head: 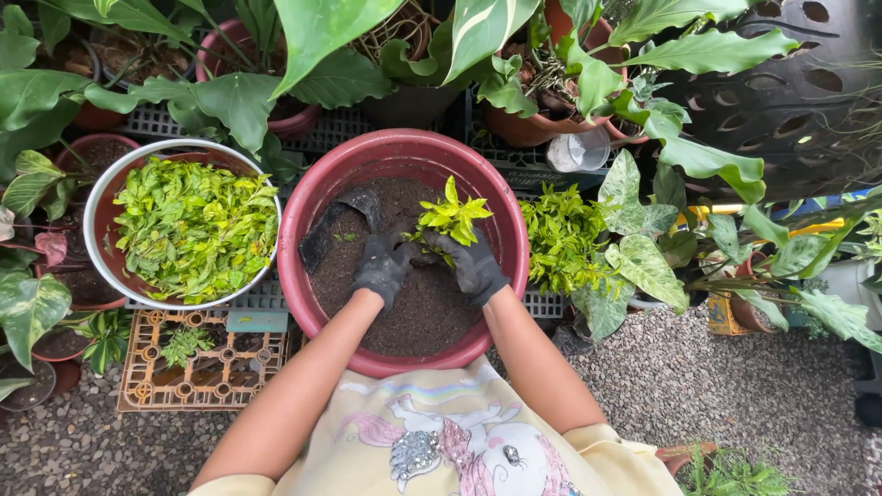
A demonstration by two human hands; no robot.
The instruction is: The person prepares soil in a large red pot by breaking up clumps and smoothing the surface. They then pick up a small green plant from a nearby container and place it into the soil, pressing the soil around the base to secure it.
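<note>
Far to my left sits a metal-rimmed bowl [99, 197] heaped with yellow-green leafy cuttings [195, 228], resting on a plastic crate [207, 372] just beside the big red pot [317, 197] I am working in. That pot is filled with dark soil [427, 308], and a black nursery bag [342, 220] lies crumpled on it toward the far left. My left hand [384, 264], in a dark glove, presses down on the soil with fingers curled together, touching earth just left of the cutting's base rather than clamping anything. My right hand [476, 264], also gloved, has its grip closed loosely around the lower stem of the small yellow-green cutting [450, 219], which stands upright near the middle of the pot, slightly to the far side. I judge that I am setting this cutting into the soil and firming around it; the next move would call for gentle, even pressure so the stem is not bent or crushed. To the right, more bright-leaved plants [562, 241] crowd just beside the pot, and gravel [680, 381] covers the near ground.
</note>
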